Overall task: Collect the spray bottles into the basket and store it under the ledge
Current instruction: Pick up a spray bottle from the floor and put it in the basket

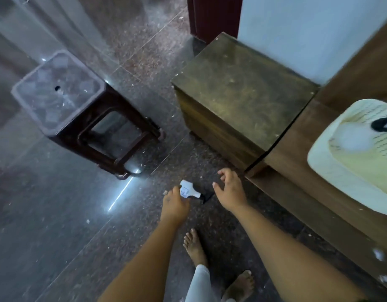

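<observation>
A small white spray bottle with a black nozzle is gripped in my left hand, low over the dark floor, its nozzle pointing right. My right hand hovers just right of the nozzle, fingers spread and holding nothing. At the right edge, a cream plastic basket rests on the wooden ledge. Inside it lies another white bottle with a black sprayer head.
A low wooden block stands against the wall beside the ledge. To the left stands a dark stool with a clear seat top. My bare feet are on the polished stone floor below my arms.
</observation>
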